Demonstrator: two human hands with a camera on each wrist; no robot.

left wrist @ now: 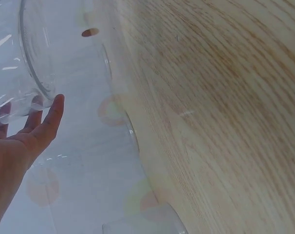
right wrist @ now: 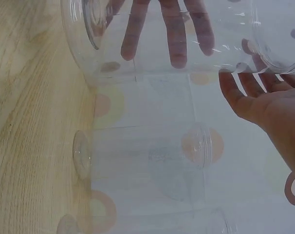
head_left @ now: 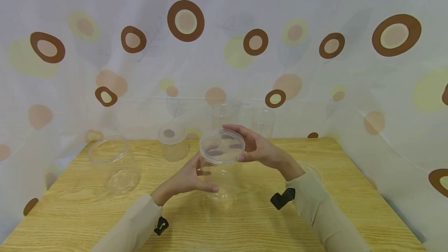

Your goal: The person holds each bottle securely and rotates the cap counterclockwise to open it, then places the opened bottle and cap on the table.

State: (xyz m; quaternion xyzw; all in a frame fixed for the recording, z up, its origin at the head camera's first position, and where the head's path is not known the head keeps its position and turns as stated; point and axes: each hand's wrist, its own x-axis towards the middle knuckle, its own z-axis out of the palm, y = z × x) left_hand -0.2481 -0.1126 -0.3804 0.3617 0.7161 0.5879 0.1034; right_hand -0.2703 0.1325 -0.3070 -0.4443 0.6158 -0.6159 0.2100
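A clear plastic jar stands upright in front of me, with a clear round lid across its top. My left hand grips the jar's side low down, its thumb across the front and the fingers behind. Through the jar wall in the right wrist view, those left fingers show spread apart. At the top, my right hand holds the lid's right edge between thumb and fingers. The right wrist view has this right hand curled at the lid end of the jar.
A wide clear container without a lid stands at the left. Behind it to the right is a shorter lidded jar. Two tall clear jars stand at the back by the patterned cloth. A clear round rim shows past the right sleeve.
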